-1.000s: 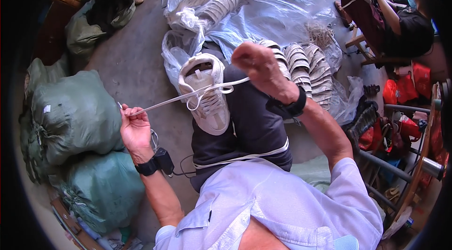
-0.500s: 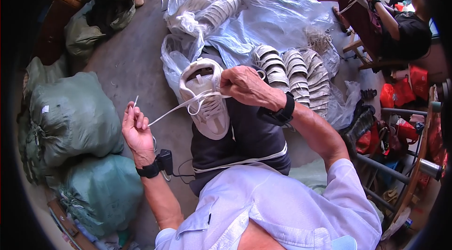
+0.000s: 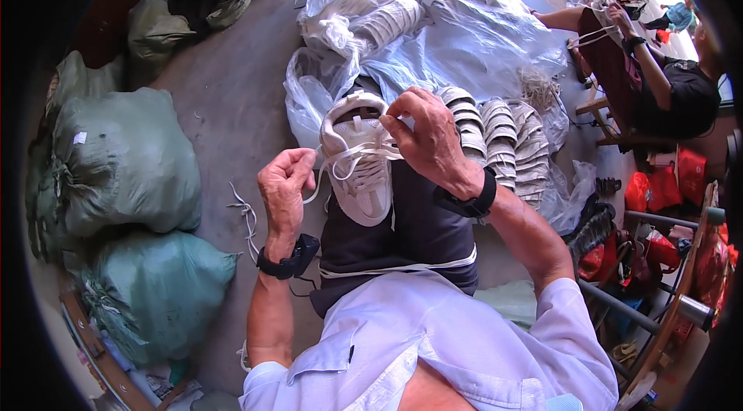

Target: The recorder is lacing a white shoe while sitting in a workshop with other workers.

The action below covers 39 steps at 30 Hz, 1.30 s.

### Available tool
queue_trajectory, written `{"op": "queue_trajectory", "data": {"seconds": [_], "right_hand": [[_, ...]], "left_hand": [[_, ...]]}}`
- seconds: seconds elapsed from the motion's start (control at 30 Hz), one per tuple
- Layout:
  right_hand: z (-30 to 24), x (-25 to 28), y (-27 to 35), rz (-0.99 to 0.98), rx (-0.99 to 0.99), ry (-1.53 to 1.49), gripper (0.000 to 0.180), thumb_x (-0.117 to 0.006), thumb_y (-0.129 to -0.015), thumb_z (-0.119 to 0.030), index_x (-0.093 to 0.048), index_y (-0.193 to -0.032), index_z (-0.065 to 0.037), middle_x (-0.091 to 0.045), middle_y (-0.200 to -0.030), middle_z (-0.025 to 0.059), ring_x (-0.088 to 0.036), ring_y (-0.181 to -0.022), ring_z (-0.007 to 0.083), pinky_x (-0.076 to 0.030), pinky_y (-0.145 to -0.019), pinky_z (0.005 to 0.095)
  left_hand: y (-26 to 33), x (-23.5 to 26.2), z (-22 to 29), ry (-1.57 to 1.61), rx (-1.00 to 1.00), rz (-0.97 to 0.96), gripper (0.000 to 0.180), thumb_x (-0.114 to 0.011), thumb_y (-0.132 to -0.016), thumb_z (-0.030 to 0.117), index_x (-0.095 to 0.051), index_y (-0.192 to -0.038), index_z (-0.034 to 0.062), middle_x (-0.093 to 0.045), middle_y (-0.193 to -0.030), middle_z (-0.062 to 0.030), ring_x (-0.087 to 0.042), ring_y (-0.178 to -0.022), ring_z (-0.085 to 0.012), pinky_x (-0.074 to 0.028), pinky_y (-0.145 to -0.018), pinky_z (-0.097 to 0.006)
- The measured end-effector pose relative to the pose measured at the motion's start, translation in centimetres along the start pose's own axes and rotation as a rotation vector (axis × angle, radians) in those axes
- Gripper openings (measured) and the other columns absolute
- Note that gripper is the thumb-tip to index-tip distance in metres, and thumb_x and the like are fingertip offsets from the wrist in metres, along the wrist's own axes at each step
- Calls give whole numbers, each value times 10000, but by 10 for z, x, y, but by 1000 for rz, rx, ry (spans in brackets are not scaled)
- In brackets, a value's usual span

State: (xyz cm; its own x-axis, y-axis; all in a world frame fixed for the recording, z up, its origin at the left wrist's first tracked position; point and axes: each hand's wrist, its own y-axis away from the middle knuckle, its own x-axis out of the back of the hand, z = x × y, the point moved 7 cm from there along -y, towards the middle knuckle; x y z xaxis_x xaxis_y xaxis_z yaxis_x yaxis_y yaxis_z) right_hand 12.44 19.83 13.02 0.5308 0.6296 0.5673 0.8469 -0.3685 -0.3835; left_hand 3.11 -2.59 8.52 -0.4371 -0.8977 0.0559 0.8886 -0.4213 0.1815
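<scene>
A pale sneaker [image 3: 370,203] rests on my dark-trousered lap, toe toward me, its collar opening away from me. White shoelace [image 3: 357,152] crosses the upper part of its front in loose loops. Left of the shoe, my left hand [image 3: 285,183] is closed, thumb against forefinger, pinching the lace. My right hand [image 3: 428,135] is over the shoe's right side, thumb and forefinger pressed together on the lace near the tongue. The lace tip inside each pinch is hidden. A white cord [image 3: 418,265] runs across my thighs.
Stacked pale shoe parts [image 3: 499,132] lie beyond my right forearm. Clear plastic bags [image 3: 487,28] with more stacks spread ahead. Stuffed green sacks [image 3: 128,163] stand at left. A seated person [image 3: 673,90] handles laces at upper right. A metal-framed rack [image 3: 642,318] with red bags stands at right.
My left hand has come in rightward to the shoe, and its stretched lace has slackened. My right hand has shifted slightly, its fingers now higher by the tongue. The whole view has shifted a little.
</scene>
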Motion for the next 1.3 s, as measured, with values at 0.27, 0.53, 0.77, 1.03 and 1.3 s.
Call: {"op": "queue_trajectory", "data": {"seconds": [0.27,0.53,0.77,1.03,1.3], "right_hand": [[-42,-34,-2,-98,339,99,123,-690,-769,-19,-604,-821,-89,-565,-881,62,-522,-899,264,-370,-799,390],[-32,-51,6,-237,369,146,272,-668,-592,-73,-635,-859,-38,-586,-1043,132,-529,-1063,313,-409,-915,448],[-30,-64,5,-221,337,-78,205,-662,-709,-43,-611,-906,-73,-535,-1008,98,-518,-1007,281,-370,-853,436],[-22,-73,7,-182,345,-154,31,-635,-750,-62,-633,-780,-67,-558,-921,96,-548,-918,272,-362,-835,412],[-34,-69,1,-210,602,106,179,-619,-780,-181,-597,-930,-86,-553,-965,75,-561,-989,240,-384,-874,409]], "left_hand": [[5,-20,11,-216,-118,-53,127,-652,-929,106,-683,-892,-11,-610,-642,2,-525,-567,-61,-401,-527,-240],[3,-42,39,-487,-296,-83,152,-624,-902,109,-629,-804,-8,-576,-583,-88,-556,-518,-175,-416,-518,-336],[3,-41,51,-550,-347,-138,144,-618,-901,62,-595,-793,-30,-573,-600,-95,-546,-543,-176,-422,-530,-346],[4,-40,43,-609,-338,-162,130,-653,-900,70,-617,-837,-39,-600,-637,-100,-567,-571,-171,-439,-544,-330],[-5,-41,55,-614,-321,-173,361,-681,-823,2,-616,-1178,7,-611,-747,-64,-582,-678,-127,-479,-624,-304]]}}
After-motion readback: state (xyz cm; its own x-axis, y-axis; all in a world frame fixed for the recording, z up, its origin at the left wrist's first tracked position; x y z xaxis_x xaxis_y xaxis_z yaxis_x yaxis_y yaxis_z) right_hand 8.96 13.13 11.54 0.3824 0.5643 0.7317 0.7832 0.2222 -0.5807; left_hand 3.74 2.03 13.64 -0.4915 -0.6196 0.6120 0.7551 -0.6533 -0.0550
